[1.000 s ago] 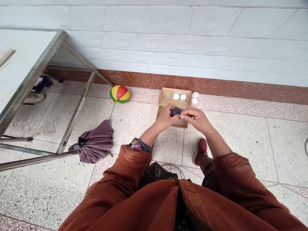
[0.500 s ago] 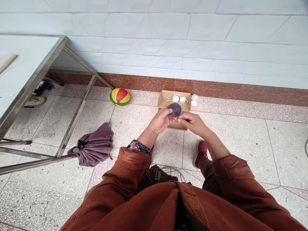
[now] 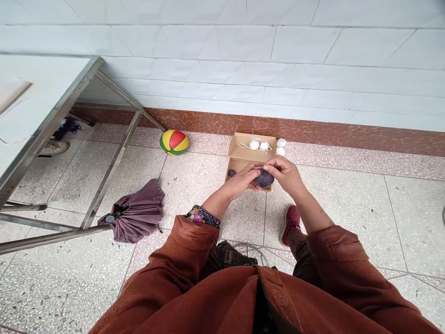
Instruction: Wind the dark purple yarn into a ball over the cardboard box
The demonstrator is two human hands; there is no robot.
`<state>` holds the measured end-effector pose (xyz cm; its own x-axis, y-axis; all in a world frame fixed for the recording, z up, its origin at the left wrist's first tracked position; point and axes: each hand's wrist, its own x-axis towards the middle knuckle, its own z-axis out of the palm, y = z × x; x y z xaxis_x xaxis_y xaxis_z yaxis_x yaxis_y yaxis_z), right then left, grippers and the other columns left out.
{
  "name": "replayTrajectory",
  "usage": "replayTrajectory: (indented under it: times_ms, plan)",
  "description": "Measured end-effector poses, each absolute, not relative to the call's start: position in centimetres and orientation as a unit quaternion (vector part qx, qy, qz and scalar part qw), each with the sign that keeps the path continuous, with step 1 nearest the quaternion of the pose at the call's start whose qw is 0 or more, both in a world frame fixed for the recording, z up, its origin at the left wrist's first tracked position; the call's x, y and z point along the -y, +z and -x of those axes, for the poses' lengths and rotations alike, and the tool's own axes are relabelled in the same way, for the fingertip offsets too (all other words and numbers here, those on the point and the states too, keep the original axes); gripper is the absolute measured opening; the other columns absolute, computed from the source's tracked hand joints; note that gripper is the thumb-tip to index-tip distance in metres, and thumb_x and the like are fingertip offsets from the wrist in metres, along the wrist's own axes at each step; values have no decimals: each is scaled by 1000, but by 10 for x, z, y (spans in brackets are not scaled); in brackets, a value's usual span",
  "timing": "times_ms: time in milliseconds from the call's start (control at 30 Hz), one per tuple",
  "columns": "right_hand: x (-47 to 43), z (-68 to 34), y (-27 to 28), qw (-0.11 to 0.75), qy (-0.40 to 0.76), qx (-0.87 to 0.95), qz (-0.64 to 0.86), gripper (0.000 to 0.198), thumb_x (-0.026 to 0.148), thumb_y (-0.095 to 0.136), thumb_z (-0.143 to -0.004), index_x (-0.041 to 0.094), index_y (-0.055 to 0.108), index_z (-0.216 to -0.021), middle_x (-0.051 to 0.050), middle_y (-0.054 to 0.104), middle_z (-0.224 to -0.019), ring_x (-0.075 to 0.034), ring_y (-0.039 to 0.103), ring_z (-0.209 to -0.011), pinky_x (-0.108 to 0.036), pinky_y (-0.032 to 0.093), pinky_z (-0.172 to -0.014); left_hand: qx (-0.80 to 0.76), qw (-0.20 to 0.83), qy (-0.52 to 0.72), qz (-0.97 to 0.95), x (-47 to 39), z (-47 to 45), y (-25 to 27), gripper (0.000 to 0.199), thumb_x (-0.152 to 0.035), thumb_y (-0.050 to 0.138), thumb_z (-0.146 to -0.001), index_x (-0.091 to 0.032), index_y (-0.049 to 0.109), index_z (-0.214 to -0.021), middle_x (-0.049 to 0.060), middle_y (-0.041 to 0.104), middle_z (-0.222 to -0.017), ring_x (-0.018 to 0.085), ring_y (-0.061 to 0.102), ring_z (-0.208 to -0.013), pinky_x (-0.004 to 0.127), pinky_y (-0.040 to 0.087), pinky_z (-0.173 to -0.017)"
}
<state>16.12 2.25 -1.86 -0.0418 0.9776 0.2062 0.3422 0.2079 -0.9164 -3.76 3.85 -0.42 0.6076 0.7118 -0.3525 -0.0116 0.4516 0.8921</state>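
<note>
My left hand [image 3: 245, 179] is wrapped round a dark purple-grey ball of yarn [image 3: 264, 179] from its left side. At the top of the ball, my right hand [image 3: 284, 172] pinches the yarn between thumb and fingers; a single strand is too fine to make out. Both hands meet over an open cardboard box [image 3: 236, 163] on the floor. Inside the box, left of my hands, lies a small dark ball [image 3: 232, 173]. White balls of yarn [image 3: 259, 145] with loose ends rest on the box's raised lid.
More white yarn balls [image 3: 281, 147] sit right of the box by the wall. A coloured ball [image 3: 174, 142] lies on the floor at left. A purple folded umbrella [image 3: 139, 213] leans near the metal-legged table [image 3: 38, 93]. My red shoe [image 3: 290, 224] stands below the box.
The yarn ball has moved right and down and has turned in my hands. My right hand has gone from below the ball's right side to its top. The small dark ball has come into view.
</note>
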Motion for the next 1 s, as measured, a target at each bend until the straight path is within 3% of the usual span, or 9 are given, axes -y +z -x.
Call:
replayTrajectory:
  times_ms: [167,367,533,800,1000]
  plan:
    - [-23,-163,-20,444,393,607,529,29,53,73,-97,25,74,-88,-2,73,-85,-20,65,-79,-35,53,-77,-353,769,233,-478,-37,38,-1,50,-51,82,-85,-19,69,-121,10,69,-119,19,65,-99,28,51,-77]
    - [-27,-165,-28,434,369,601,561,27,46,65,-99,24,69,-86,-1,68,-81,-19,59,-75,-34,47,-74,-306,824,292,-378,-40,40,3,63,-50,86,-86,-28,63,-140,8,70,-127,14,66,-88,27,54,-75]
    - [-25,-163,-28,399,347,656,539,25,40,61,-102,24,64,-83,-1,65,-78,-19,59,-75,-34,48,-74,-287,833,360,-306,-46,41,4,60,-49,93,-80,-21,67,-125,8,74,-116,13,68,-84,26,57,-77]
    - [-19,-158,-8,417,372,704,437,25,46,68,-103,26,75,-90,-2,72,-84,-18,62,-76,-35,52,-76,-386,745,410,-359,-50,40,-3,49,-46,86,-88,-22,64,-125,3,73,-107,10,66,-75,25,56,-73]
    - [-21,-158,-13,464,344,663,476,29,51,70,-102,27,75,-88,-2,69,-82,-20,63,-80,-36,52,-76,-446,658,280,-539,-48,43,-6,46,-49,81,-90,-21,66,-123,2,68,-100,8,57,-66,23,46,-61]
